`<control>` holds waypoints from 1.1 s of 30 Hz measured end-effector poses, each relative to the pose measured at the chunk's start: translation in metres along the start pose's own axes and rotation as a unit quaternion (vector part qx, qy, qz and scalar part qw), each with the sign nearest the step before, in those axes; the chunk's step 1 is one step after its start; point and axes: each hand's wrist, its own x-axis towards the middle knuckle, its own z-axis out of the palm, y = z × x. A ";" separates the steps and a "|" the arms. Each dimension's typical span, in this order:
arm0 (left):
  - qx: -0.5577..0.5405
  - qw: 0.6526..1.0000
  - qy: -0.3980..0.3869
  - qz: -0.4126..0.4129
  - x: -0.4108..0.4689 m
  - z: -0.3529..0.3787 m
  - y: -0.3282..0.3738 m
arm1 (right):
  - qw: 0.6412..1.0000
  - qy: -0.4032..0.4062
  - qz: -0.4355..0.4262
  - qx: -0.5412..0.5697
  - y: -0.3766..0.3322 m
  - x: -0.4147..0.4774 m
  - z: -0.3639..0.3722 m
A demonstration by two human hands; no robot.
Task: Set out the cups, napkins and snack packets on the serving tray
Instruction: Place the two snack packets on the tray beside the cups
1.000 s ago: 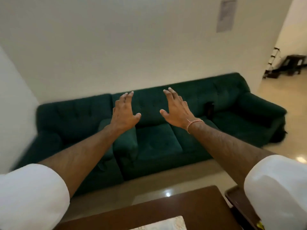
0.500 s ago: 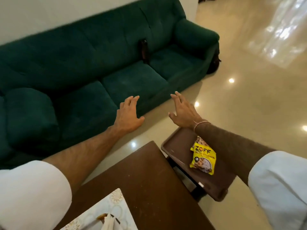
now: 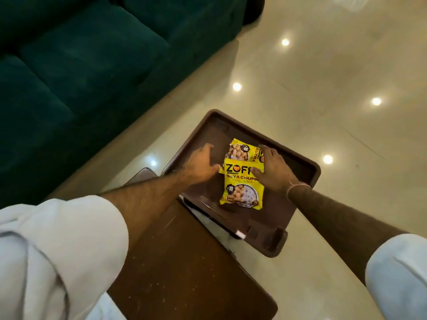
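Bare and spread, the left hand [image 3: 200, 166] and right hand [image 3: 273, 169] flank two yellow snack packets [image 3: 241, 181], fingers apart and clamped on nothing; whether they touch the foil I cannot tell. Both packets lie overlapped mid-way on the brown serving tray [image 3: 300, 168]. Likely light, crinkly and slippery, they are best pinched at a sealed edge. The near packet's long axis runs near-to-far, logo end far.

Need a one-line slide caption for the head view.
Both hands, left hand and right hand, flank two yellow snack packets on the brown tray.
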 end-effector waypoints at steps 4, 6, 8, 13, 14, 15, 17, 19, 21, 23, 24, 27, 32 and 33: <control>0.035 0.997 0.019 0.069 0.041 0.037 0.017 | 0.996 0.044 0.050 0.063 0.029 -0.007 0.034; 0.058 0.989 0.055 0.128 0.059 0.048 0.028 | 0.987 0.084 0.076 0.113 0.034 -0.013 0.047; 0.055 0.981 0.073 0.170 0.072 0.052 0.040 | 0.975 0.098 0.111 0.163 0.034 -0.017 0.058; 0.236 0.942 -0.045 0.235 0.098 0.041 0.071 | 0.948 0.110 0.166 0.248 0.030 -0.025 0.076; 0.268 0.932 -0.081 0.230 0.102 0.038 0.078 | 0.942 0.104 0.173 0.268 0.030 -0.025 0.079; 0.287 0.925 -0.116 0.220 0.105 0.036 0.084 | 0.937 0.099 0.178 0.284 0.031 -0.025 0.081; 0.279 0.926 -0.167 0.190 0.108 0.033 0.089 | 0.927 0.098 0.179 0.314 0.035 -0.027 0.082; 0.245 0.939 -0.182 0.157 0.107 0.032 0.086 | 0.895 0.092 0.173 0.401 0.042 -0.031 0.083; 0.192 0.957 -0.166 0.139 0.102 0.029 0.077 | 0.843 0.075 0.156 0.510 0.048 -0.037 0.079; 0.141 0.973 -0.139 0.117 0.095 0.023 0.066 | 0.799 0.058 0.140 0.581 0.050 -0.042 0.074; 0.127 0.978 -0.125 0.105 0.091 0.019 0.061 | 0.782 0.053 0.138 0.605 0.050 -0.043 0.071; 0.080 0.991 -0.080 0.068 0.075 0.009 0.039 | 0.754 0.053 0.126 0.642 0.042 -0.043 0.059; -0.174 0.984 0.022 -0.036 0.036 -0.021 -0.012 | 0.759 0.049 0.095 0.642 -0.001 -0.037 0.042; -0.237 0.969 0.033 -0.055 0.025 -0.030 -0.025 | 0.762 0.040 0.089 0.640 -0.015 -0.036 0.041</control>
